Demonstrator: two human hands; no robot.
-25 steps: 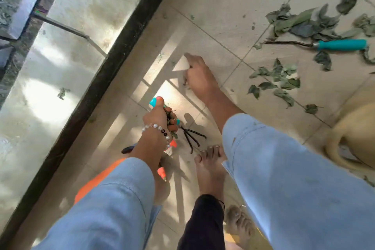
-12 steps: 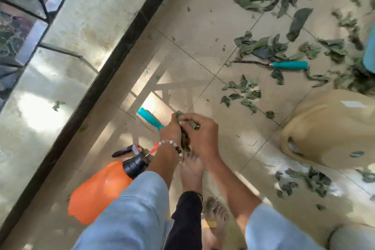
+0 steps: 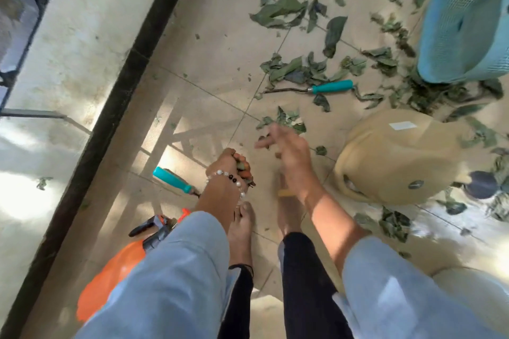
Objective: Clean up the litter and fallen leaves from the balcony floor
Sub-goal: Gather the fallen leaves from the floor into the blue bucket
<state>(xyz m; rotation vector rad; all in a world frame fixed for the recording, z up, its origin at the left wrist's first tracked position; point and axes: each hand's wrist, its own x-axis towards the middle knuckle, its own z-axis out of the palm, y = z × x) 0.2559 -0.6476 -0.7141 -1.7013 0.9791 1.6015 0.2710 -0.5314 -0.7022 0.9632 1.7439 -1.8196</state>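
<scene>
Head view: a person stands barefoot on a tiled balcony floor [image 3: 220, 44].
Left hand [image 3: 231, 164]: fist closed around a clump of leaves [image 3: 243, 168], beaded bracelet [image 3: 225, 175] at the wrist.
Right hand [image 3: 286, 147]: blurred, fingers spread and holding nothing, just right of the fist.
Loose leaves [image 3: 286, 12]: strewn beyond the right hand, towards a blue basket [image 3: 465, 25].
Tools: one teal handle [image 3: 172, 180] just left of the fist, a second [image 3: 332, 87] among the leaves.

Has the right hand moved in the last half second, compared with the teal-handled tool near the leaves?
Yes. The right hand has left the left hand and gone forward, toward the teal-handled tool and the leaves before it.
</scene>
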